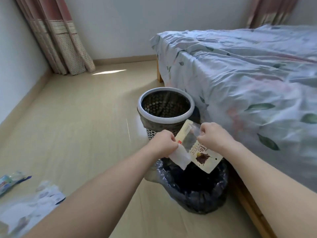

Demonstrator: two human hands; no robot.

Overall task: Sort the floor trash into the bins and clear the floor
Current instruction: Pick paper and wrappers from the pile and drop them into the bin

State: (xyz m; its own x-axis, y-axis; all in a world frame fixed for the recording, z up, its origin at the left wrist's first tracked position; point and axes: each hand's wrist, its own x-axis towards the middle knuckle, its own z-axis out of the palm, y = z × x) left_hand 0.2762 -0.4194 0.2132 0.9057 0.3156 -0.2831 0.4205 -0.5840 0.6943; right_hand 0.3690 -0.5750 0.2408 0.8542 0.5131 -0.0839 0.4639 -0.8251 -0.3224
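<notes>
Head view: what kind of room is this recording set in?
Most likely a bedroom: a bed with a leaf-print sheet stands against the wall, curtains hang to the wooden floor, and two small bins stand beside the bed.

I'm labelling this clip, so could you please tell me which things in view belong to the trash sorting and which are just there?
Job: snack packet and white wrapper held by left hand and right hand; perforated bin; bagged bin; floor wrappers.

Just there: bed; curtain.
</notes>
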